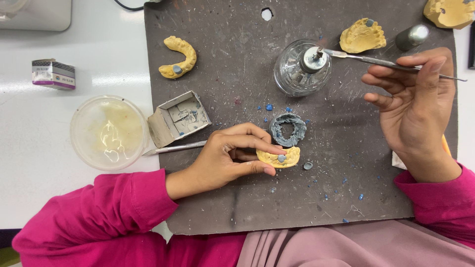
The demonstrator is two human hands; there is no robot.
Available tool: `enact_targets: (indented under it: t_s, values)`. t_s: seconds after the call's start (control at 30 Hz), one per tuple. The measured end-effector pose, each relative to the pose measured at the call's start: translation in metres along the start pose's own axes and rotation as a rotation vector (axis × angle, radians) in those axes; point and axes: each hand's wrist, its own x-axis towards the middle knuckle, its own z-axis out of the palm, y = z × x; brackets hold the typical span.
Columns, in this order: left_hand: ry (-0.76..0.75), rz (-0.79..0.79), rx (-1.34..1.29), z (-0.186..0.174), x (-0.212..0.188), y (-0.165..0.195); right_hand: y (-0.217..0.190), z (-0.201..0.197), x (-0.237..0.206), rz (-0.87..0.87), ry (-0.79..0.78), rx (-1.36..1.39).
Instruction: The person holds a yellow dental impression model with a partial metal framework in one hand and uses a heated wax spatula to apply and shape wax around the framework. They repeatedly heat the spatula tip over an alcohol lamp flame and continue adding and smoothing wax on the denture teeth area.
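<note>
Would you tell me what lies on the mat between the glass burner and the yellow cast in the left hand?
In the head view, a grey-blue wax ring lies between the glass burner and the yellow cast, with blue wax crumbs beside it.

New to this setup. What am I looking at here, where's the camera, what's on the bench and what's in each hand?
There is no machine here: a person in pink sleeves works with bare hands. The single picture comes from a camera on their head, looking down at a scratched dark work mat on a white table.

The left hand pinches a yellow dental cast with a small grey-blue blob on it. The right hand holds a thin metal tool, its tip at the wick of a glass burner.

Also on the mat: a grey-blue wax ring, a small open cardboard box, more yellow casts and blue crumbs. A clear round tub sits beside the mat.
</note>
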Motion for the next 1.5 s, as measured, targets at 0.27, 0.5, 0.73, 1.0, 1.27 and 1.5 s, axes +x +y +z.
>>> enact_targets:
  t_s: [0.27,0.5,0.73,1.0,1.27,1.5]
  values:
    - [0.004,0.003,0.004,0.0,0.0,0.0,-0.004,0.013,-0.012,-0.077,-0.172,0.031]
    - [0.009,-0.001,0.011,0.001,0.0,0.0,-0.012,0.029,-0.03,-0.111,-0.39,0.059]
    - [0.016,-0.001,0.037,0.001,0.0,0.0,-0.013,0.031,-0.03,-0.15,-0.486,0.009]
    - [0.013,0.001,0.024,0.001,0.0,0.0,-0.012,0.033,-0.03,-0.167,-0.488,-0.009]
    - [0.009,0.003,0.008,0.001,0.0,0.0,-0.01,0.03,-0.03,-0.163,-0.501,-0.008]
    - [0.007,0.006,-0.005,0.001,0.0,0.001,-0.011,0.03,-0.03,-0.158,-0.506,0.011]
